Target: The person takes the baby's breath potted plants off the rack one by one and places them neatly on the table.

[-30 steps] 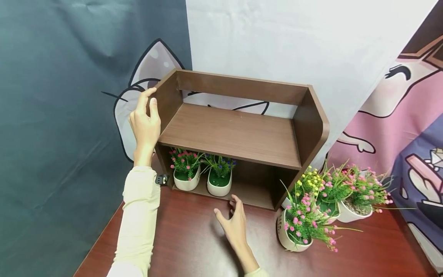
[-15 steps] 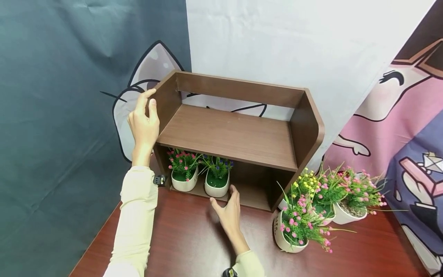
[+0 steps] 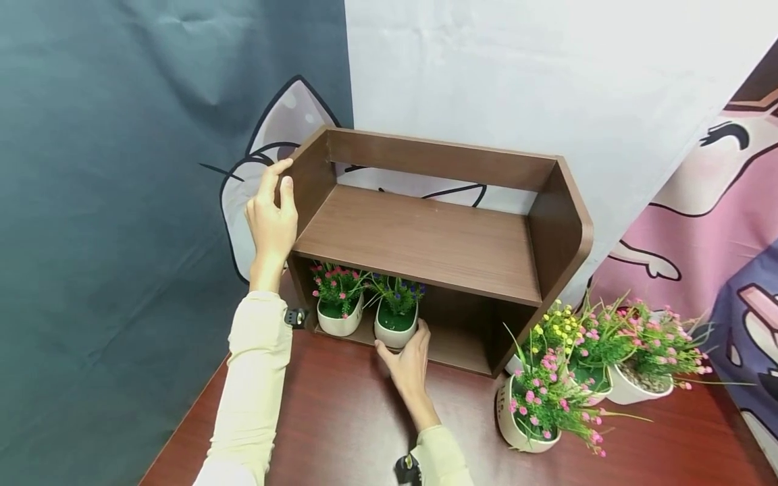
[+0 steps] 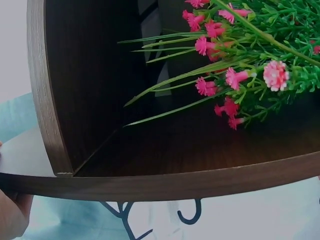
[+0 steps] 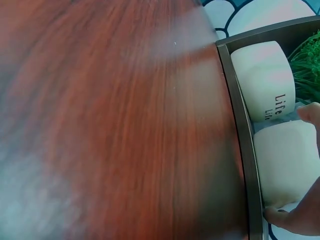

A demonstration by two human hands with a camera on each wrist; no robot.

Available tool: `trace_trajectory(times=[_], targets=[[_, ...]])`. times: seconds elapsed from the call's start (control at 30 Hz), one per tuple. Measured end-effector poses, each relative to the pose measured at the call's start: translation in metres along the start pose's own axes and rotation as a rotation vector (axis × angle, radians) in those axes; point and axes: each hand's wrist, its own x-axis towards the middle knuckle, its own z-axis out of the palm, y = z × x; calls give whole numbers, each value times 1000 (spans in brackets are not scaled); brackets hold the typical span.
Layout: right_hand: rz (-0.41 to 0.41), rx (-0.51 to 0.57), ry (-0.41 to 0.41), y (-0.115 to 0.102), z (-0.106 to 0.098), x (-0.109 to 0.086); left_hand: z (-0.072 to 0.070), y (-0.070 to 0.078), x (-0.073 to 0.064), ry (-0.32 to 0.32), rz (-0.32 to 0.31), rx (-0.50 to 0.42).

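Observation:
A brown two-tier wooden shelf [image 3: 419,236] stands on the table. My left hand [image 3: 271,219] grips the shelf's left side panel, its index fingertip over the edge. In the lower tier sit two white pots of artificial flowers, a pink-flowered plant [image 3: 338,297] at the left and a blue-flowered potted plant [image 3: 396,324] beside it. My right hand [image 3: 408,358] holds the blue-flowered plant's pot from the front. In the right wrist view, thumb and fingers lie on opposite sides of that white pot [image 5: 285,162]; the neighbouring pot [image 5: 262,80] bears the word Life.
Right of the shelf stand several more potted plants: a yellow-flowered one [image 3: 556,331], a pink one [image 3: 529,412] in front, and another pink one [image 3: 641,381] farther right. The reddish-brown table [image 3: 340,418] reaches under everything. Printed cloth [image 3: 462,74] hangs behind the shelf.
My right hand has moved forward from the table to the blue-flowered plant and taken hold of its pot. The left hand keeps its place on the shelf. The head view has shifted slightly.

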Motion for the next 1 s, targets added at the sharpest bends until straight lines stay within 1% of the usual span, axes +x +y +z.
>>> trace_trajectory(times=[0.1, 0.27, 0.4, 0.47, 0.57, 0.67, 0.8, 1.0], targets=[[25, 12, 7, 0, 3, 0, 1, 1, -1, 3, 7, -11], [12, 18, 44, -2, 9, 1, 0, 0, 0, 23, 41, -15], [15, -15, 57, -3, 12, 5, -1, -1, -1, 24, 49, -5], [38, -31, 61, -4, 13, 7, 0, -1, -1, 14, 39, -3], [92, -29, 61, -5, 12, 10, 1, 0, -2, -1, 2, -4], [126, -15, 48, -7, 11, 12, 0, 2, -2, 7, -32, -7], [118, -31, 32, -9, 11, 13, -1, 4, 0, 18, -39, -7], [124, -52, 31, -7, 11, 12, 1, 4, 0, -4, -31, -2]])
